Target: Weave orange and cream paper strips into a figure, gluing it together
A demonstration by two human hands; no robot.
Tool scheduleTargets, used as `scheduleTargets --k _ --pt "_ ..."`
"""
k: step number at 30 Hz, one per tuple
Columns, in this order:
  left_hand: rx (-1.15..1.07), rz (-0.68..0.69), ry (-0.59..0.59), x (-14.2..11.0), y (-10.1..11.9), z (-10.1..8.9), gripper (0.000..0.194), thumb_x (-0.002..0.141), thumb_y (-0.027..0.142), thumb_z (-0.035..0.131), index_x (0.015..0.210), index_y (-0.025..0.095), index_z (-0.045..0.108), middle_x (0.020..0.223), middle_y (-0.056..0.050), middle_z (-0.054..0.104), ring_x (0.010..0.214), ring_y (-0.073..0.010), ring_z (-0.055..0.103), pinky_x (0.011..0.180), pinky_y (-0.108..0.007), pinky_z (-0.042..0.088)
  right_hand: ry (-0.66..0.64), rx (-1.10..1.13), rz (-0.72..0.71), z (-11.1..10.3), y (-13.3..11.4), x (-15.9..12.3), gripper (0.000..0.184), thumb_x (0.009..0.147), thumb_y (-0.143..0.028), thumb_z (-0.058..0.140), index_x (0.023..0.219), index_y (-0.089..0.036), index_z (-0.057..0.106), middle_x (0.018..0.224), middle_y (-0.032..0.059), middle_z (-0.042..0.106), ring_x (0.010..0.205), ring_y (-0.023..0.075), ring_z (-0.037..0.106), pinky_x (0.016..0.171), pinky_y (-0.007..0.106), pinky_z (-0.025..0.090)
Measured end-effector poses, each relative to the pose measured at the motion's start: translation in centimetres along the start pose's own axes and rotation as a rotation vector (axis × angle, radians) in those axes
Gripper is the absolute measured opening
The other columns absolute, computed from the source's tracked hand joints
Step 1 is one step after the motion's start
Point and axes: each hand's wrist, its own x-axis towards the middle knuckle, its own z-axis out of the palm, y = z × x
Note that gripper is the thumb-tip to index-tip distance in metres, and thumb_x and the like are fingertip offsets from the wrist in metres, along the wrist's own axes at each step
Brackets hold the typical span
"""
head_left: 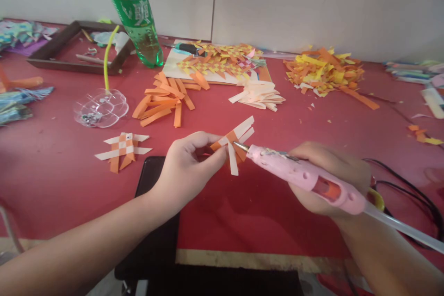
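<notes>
Between the thumb and fingers of my left hand (192,164) is a small woven piece of orange and cream paper strips (239,135), its loose ends pointing up, right and down. My right hand (321,171) is wrapped round a pink glue gun (287,166) with a clear glue stick (405,222) coming out of its back. The metal nozzle tip reaches the woven strips; whether it touches them I cannot tell. To the left lies a woven paper fish (123,148) in orange and cream. Folded orange strips (166,99) and cream strips (260,95) lie beyond my hands.
A green soda bottle (133,14) stands at the back left beside a brown frame (69,69). Nearer is a clear flower-shaped dish (114,108). Checkered woven pieces (215,58) lie on a board. Orange and yellow scraps (322,71) are heaped at back right. Black cable (412,185) lies right.
</notes>
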Motion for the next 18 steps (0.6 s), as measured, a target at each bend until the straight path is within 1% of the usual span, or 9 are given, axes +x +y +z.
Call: scheduleTargets --k 2,6,8,10,12,15,17,18 --pt "0.01 0.003 0.002 0.0 0.0 0.0 0.012 0.083 0.027 0.065 0.082 0.018 0.072 0.081 -0.001 0.072 0.078 -0.0148 0.066 0.07 -0.021 0.051 0.0 0.005 -0.007 0.0 -0.1 0.1 0.01 0.071 -0.017 0.053 0.078 -0.025 0.053 0.058 -0.0006 0.057 0.048 0.0141 0.052 0.046 0.028 0.036" --pt "0.014 0.009 0.004 0.0 0.0 0.0 0.01 0.083 0.026 0.065 0.082 0.019 0.072 0.081 0.0 0.072 0.078 -0.0139 0.066 0.07 -0.02 0.051 0.007 -0.035 0.038 -0.1 0.0 0.0 0.01 0.071 -0.016 0.054 0.076 -0.025 0.052 0.055 -0.0019 0.055 0.046 0.0134 0.049 0.044 0.028 0.032" --pt "0.014 0.008 0.004 0.0 0.1 0.0 0.011 0.084 0.027 0.065 0.082 0.018 0.071 0.081 -0.001 0.072 0.078 -0.0143 0.066 0.07 -0.021 0.051 0.007 -0.076 0.03 -0.2 0.0 0.1 0.011 0.07 -0.016 0.056 0.074 -0.026 0.051 0.052 -0.0021 0.054 0.045 0.0136 0.048 0.042 0.029 0.029" --pt "0.019 0.009 0.003 0.0 0.1 0.0 0.012 0.084 0.027 0.065 0.082 0.018 0.071 0.082 -0.001 0.072 0.079 -0.0149 0.066 0.071 -0.022 0.051 -0.003 -0.088 0.019 -0.2 -0.1 0.4 0.012 0.069 -0.016 0.057 0.072 -0.026 0.051 0.051 -0.0021 0.054 0.044 0.0139 0.049 0.041 0.029 0.03" --pt "0.021 0.01 0.0 0.0 0.2 0.0 0.012 0.084 0.027 0.064 0.082 0.018 0.071 0.082 -0.001 0.073 0.079 -0.015 0.067 0.071 -0.022 0.051 -0.017 -0.064 0.036 -0.2 -0.3 0.6 0.013 0.068 -0.016 0.057 0.071 -0.026 0.05 0.051 -0.0025 0.054 0.044 0.0142 0.05 0.041 0.028 0.031" --pt "0.012 0.009 0.002 0.0 0.2 0.0 0.012 0.084 0.028 0.065 0.082 0.018 0.072 0.082 -0.001 0.073 0.079 -0.0147 0.067 0.071 -0.021 0.051 -0.003 -0.021 0.088 0.0 -0.3 0.3 0.011 0.068 -0.016 0.056 0.071 -0.027 0.052 0.052 -0.0029 0.054 0.044 0.0149 0.051 0.044 0.029 0.036" --pt "-0.02 -0.003 0.005 0.0 0.0 0.0 0.011 0.083 0.028 0.067 0.082 0.018 0.072 0.082 0.0 0.072 0.079 -0.0141 0.066 0.071 -0.021 0.051 0.006 0.024 0.142 0.0 0.0 -0.1 0.01 0.071 -0.017 0.057 0.075 -0.027 0.055 0.056 -0.0016 0.058 0.048 0.0167 0.055 0.049 0.031 0.041" --pt "-0.044 -0.015 0.006 0.0 -0.1 0.0 0.011 0.083 0.029 0.067 0.082 0.019 0.072 0.082 0.0 0.072 0.078 -0.0135 0.066 0.07 -0.02 0.05 -0.01 0.055 0.163 0.0 0.4 -0.4 0.011 0.073 -0.018 0.057 0.079 -0.027 0.058 0.061 -0.0005 0.061 0.052 0.0181 0.058 0.052 0.031 0.044"
